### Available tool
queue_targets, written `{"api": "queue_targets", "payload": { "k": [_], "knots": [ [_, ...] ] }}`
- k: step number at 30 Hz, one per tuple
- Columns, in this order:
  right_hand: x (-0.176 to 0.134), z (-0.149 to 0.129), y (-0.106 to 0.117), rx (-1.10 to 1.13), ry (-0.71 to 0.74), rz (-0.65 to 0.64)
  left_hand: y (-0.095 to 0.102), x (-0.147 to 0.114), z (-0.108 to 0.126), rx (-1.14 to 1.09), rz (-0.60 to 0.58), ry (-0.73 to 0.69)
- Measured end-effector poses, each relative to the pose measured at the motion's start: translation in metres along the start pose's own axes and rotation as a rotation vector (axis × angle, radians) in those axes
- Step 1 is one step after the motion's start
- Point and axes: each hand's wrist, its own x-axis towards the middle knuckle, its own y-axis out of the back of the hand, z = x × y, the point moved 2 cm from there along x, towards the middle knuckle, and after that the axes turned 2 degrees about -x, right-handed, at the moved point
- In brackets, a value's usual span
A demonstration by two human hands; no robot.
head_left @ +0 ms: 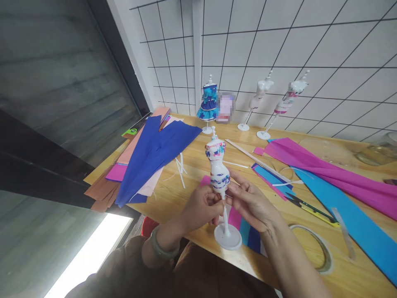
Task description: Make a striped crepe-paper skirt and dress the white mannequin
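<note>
While both hands grip the mannequin, its base is near the table edge.

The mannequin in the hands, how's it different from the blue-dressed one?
The held mannequin has just patches of colour; the dressed mannequin wears a ruffled blue dress. The held mannequin looks nearer; the dressed mannequin stands back by the wall. Both have round white bases.
</note>
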Motion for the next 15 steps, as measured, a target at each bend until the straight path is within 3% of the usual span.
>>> {"api": "queue_targets", "payload": {
  "k": [4,6,9,11,15],
  "knots": [
    [0.000,-0.003,0.015,0.056,0.038,0.070,0.015,0.011,0.012,0.133,0.090,-0.086],
    [-0.005,-0.005,0.026,0.057,0.054,0.143,0.029,0.026,0.022,0.260,0.250,-0.240],
    [-0.017,-0.007,0.044,0.045,0.054,0.262,0.049,0.056,0.033,0.624,0.523,-0.466],
    [-0.028,-0.005,0.058,0.019,0.053,0.355,0.056,0.077,0.035,0.841,0.638,-0.504],
    [-0.049,0.006,0.081,-0.035,0.023,0.496,0.056,0.111,0.022,1.010,0.660,-0.450]
  ]
}}
